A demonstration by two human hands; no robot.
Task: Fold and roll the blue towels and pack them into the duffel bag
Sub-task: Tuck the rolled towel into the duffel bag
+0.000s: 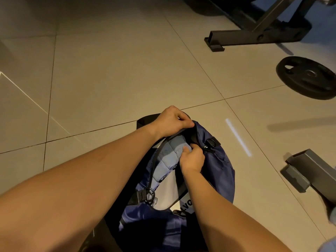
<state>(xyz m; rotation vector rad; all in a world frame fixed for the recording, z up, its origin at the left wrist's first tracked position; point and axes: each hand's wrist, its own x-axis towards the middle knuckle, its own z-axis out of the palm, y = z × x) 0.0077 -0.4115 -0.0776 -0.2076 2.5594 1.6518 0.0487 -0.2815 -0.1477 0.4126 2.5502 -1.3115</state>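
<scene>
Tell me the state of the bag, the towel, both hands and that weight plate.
duffel bag: unzipped, open on the floor.
blue towel: tucked inside the bag, partly showing.
left hand: grips the bag's far rim.
right hand: grips the bag's zipper edge, touching the towel.
weight plate: lying flat on the floor.

A floor of large glossy beige tiles (109,70) with dark grout lines is seen all round the left hand (171,122) and the right hand (191,160), under dim, warm light. A short bright strip of reflected light (238,137) is laid on the tile just right of both hands, and a thin pale line of light (23,93) is cast far to their left. Beyond the hands and well to the right, a black round weight plate with grip holes (307,79) is laid flat. Farther off, a dark metal equipment frame (254,33) is set on the tiles. A grey square-tube metal foot (305,170) is placed right of the right hand.
</scene>
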